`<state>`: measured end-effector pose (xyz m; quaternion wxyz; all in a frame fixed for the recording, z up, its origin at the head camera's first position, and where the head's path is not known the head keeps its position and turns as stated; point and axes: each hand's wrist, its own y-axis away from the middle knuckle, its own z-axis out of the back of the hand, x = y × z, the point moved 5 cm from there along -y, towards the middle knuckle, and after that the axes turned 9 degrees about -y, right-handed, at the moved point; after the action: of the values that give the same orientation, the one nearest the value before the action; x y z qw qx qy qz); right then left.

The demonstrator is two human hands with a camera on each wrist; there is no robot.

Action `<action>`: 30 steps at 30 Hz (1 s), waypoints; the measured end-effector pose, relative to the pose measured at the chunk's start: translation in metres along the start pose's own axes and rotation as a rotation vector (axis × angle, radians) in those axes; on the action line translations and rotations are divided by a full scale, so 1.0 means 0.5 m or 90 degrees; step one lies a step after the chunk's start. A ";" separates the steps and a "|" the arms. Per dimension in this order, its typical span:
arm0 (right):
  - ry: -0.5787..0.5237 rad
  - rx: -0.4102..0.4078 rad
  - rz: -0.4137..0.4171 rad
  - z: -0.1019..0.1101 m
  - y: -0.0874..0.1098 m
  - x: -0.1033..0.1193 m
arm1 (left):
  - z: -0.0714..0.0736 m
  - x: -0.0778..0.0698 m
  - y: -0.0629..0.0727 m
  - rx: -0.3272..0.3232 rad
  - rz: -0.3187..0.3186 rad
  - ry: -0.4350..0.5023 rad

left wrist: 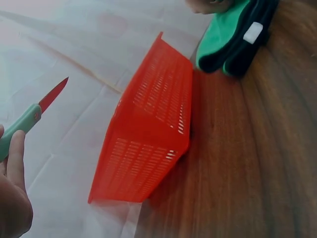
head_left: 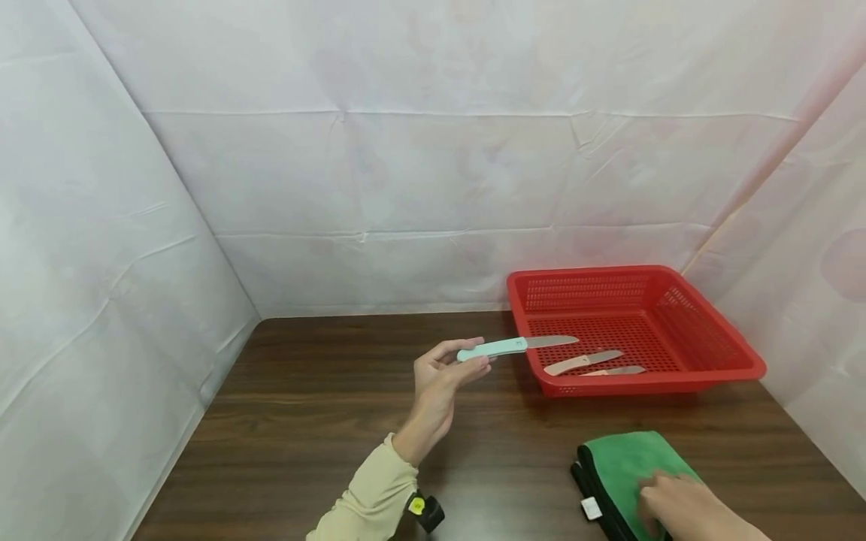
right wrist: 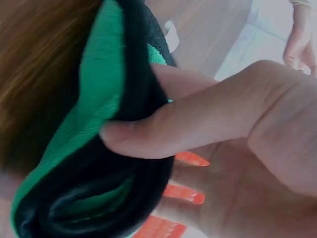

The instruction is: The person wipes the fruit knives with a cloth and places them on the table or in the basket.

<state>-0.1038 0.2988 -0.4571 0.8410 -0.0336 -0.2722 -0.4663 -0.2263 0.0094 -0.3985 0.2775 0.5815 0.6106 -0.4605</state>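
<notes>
Raised over the table, my left hand [head_left: 436, 391] grips a knife [head_left: 497, 348] by its mint-green handle, the blade pointing right across the left rim of a red basket [head_left: 649, 383]. In the left wrist view the knife [left wrist: 25, 125] shows its handle between thumb and fingers. My right hand [head_left: 679, 503] is at a folded green cloth [head_left: 619, 458] with black edging, at the front right. The right wrist view has the thumb pressed on the black edge of the cloth [right wrist: 101, 74], the other fingers behind it, so the folded layers are pinched.
Inside the basket lie two knives with pale handles, one knife [head_left: 571, 365] behind another knife [head_left: 616, 371]. The basket stands at the back right of the dark wood table [head_left: 325, 376]. White sheeting [head_left: 433, 180] hangs behind and at both sides. A white tag [head_left: 591, 509] sits on the cloth.
</notes>
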 end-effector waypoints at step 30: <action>-0.147 -0.096 0.123 -0.004 0.049 -0.065 | -0.133 0.126 -0.147 -0.078 -0.075 -0.351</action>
<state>-0.0971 0.3368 -0.4698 0.8402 -0.1757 -0.3270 -0.3954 -0.2951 0.1043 -0.4079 0.4403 0.3801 0.5716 -0.5787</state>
